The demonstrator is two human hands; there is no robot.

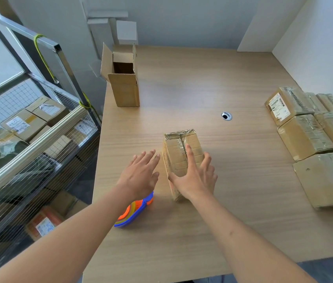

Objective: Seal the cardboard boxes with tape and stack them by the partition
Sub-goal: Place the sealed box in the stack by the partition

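- While both bare arms reach forward over the wooden table (182, 82), a taped cardboard box (176, 148) stands near the middle of it, clear tape shining across its top flaps.
- The right hand (195, 178) rests against the near side of this box with fingers straight and spread wide; it curls around nothing.
- The left hand (141, 174) hovers just left of the box, apart from it, fingers straight and slightly fanned, holding nothing.
- A blue and orange tape dispenser (135, 211) lies on the table under the left wrist, partly hidden by the forearm.
- An open cardboard box (123, 78) stands upright at the far left corner of the table, its flaps raised.
- Sealed boxes (308, 137) lie packed side by side along the table's right edge, against the white partition (314, 58); one at the far end carries a shipping label.
- A wire cage cart (39, 139) stands left of the table with more labelled boxes inside.
- A round cable grommet (226, 115) sits in the tabletop beyond the taped box.
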